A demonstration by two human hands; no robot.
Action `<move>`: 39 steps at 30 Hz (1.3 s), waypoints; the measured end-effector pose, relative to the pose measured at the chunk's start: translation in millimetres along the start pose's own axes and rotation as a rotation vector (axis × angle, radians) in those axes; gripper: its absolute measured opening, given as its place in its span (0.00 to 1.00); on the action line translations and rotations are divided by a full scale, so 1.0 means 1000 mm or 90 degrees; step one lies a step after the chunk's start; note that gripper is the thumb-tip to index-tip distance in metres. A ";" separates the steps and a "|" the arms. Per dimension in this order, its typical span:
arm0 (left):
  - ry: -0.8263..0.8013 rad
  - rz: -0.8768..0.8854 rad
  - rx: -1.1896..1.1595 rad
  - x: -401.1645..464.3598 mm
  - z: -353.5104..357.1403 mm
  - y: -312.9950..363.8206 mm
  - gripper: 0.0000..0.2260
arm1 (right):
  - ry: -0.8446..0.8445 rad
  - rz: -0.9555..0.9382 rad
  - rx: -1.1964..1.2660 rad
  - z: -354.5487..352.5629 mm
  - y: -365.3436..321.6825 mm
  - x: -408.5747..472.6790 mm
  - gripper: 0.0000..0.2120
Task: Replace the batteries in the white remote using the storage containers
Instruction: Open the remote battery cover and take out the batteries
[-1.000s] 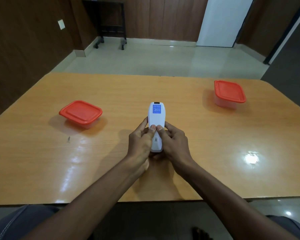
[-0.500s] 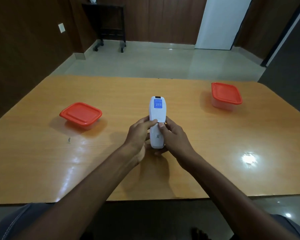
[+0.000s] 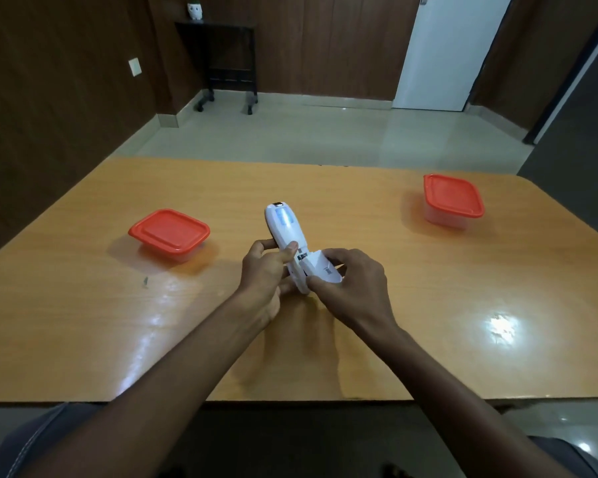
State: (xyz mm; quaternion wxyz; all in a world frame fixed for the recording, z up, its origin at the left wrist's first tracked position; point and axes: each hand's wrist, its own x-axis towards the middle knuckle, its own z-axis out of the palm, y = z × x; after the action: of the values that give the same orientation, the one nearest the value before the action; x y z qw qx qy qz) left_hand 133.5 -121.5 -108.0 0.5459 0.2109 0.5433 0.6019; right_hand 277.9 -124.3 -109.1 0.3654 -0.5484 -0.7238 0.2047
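Observation:
The white remote (image 3: 285,229) is held above the middle of the table, back side up, tilted to the left, a blue label near its far end. My left hand (image 3: 263,270) grips its body, thumb pressed on the back. My right hand (image 3: 351,284) holds the white battery cover (image 3: 320,267), which is off the remote and angled to the right. A dark strip of the opened compartment shows between thumb and cover. Two clear storage containers with red lids stand shut: one at the left (image 3: 169,233), one at the far right (image 3: 452,200).
The wooden table (image 3: 83,322) is glossy, with a bright light reflection at the right (image 3: 501,331) and a small dark speck at the left (image 3: 145,281). Its near edge runs just above my lap. Beyond it lie a tiled floor and a black stand.
The battery cover has come off the remote's back and sits in my right hand. The remote has tilted to the left in my left hand. My head has tipped up a little.

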 end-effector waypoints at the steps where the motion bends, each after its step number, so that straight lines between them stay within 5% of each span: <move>1: 0.002 -0.005 -0.013 0.002 -0.002 0.002 0.12 | -0.004 0.004 -0.007 -0.001 0.001 0.000 0.22; 17: -0.035 -0.047 0.018 0.002 -0.005 -0.007 0.12 | 0.016 0.072 -0.342 -0.018 0.042 0.023 0.16; 20: -0.037 -0.047 0.027 0.003 -0.005 -0.007 0.13 | 0.071 -0.045 -0.256 -0.016 0.029 0.020 0.10; 25: -0.051 -0.052 0.056 0.002 -0.004 -0.008 0.18 | -0.062 -0.194 -0.038 -0.004 0.010 0.007 0.08; 39: -0.056 -0.018 0.104 -0.004 -0.003 -0.008 0.18 | -0.093 -0.201 -0.080 0.001 0.009 0.007 0.05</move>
State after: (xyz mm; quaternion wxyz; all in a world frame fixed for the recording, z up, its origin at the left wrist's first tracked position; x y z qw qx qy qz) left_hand 135.6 -127.6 -114.3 0.5585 0.2730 0.5692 0.5381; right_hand 282.1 -115.0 -113.4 0.3045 -0.4335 -0.8368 0.1381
